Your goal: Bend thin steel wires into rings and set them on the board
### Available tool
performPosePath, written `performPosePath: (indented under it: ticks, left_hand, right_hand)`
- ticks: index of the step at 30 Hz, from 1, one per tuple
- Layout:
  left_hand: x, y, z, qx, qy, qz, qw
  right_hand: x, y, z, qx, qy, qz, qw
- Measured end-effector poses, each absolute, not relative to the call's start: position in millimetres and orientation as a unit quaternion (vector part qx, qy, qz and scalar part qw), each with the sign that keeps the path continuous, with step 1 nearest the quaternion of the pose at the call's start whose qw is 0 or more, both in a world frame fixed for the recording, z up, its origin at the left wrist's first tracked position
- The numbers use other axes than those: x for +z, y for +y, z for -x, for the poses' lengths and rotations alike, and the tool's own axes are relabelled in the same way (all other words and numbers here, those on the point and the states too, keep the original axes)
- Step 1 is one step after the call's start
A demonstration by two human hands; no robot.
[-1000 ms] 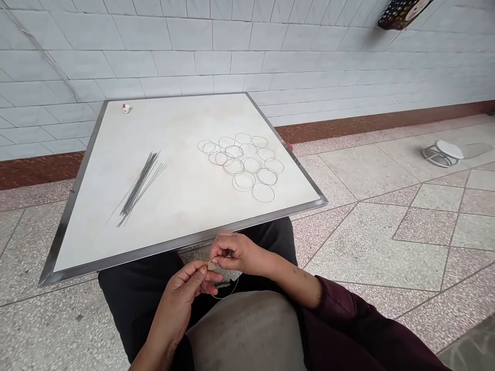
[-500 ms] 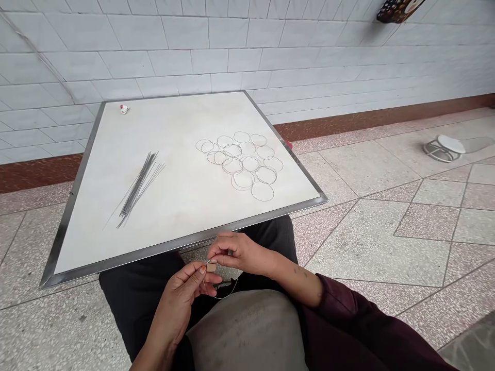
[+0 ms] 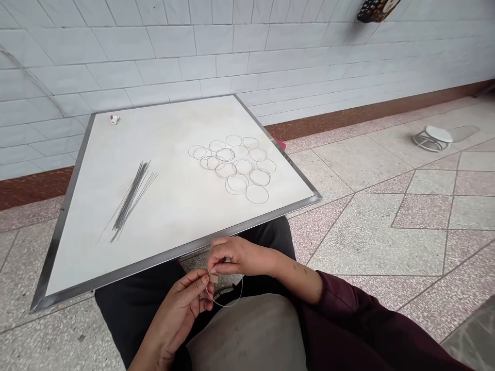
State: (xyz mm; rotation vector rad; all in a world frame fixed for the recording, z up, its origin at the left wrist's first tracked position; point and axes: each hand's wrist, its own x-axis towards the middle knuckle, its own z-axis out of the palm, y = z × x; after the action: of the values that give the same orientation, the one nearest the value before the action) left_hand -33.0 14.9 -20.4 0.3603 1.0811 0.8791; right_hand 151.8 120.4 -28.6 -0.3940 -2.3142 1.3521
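Observation:
A thin wire loop (image 3: 228, 306) hangs between my hands, in front of the table's near edge. My left hand (image 3: 181, 304) pinches the wire between thumb and forefinger. Close against it, my right hand (image 3: 235, 257) pinches the same wire where its ends meet. A small tan piece (image 3: 213, 278) shows between the fingers; which hand bears it I cannot tell. On the white table (image 3: 174, 201), a bundle of straight wires (image 3: 131, 201) lies at the left, and several wire rings (image 3: 257, 194) lie overlapping at the right.
A small white and red object (image 3: 115, 119) sits in the table's far left corner. The table has a grey metal edge and stands by a tiled wall (image 3: 166, 41). A white-topped stool (image 3: 436, 135) is on the floor far right. My legs are under the near edge.
The whole view has shifted slightly. Both hands have drawn closer together at the wire, and the loop hangs a little lower. The wires and rings on the table lie as before.

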Motion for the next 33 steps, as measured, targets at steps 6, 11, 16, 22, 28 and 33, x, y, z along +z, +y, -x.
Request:
performPosePath:
  ticks: [6,11,16,22,28,33]
  left_hand:
    - [-18,21,26,0.408,0.485,-0.119,0.764]
    - [-14,22,17,0.433,0.479,-0.125,0.753]
    - [-13,20,14,0.459,0.458,-0.144,0.748]
    - [-13,17,13,0.514,0.436,-0.123,0.728]
    - [-7,16,13,0.516,0.395,-0.07,0.757]
    - [-7,15,14,0.509,0.378,-0.067,0.771]
  right_hand:
    - [-18,134,-156,0.49,-0.847,0.079,0.191]
    - [-9,139,-161,0.534,-0.819,0.078,0.193]
    - [-3,133,-173,0.568,-0.788,0.138,0.193]
    - [-7,121,-169,0.482,-0.805,0.199,0.285]
    - [-18,116,-157,0.473,-0.792,0.173,0.345]
    - [-20,114,-154,0.465,-0.792,0.193,0.344]
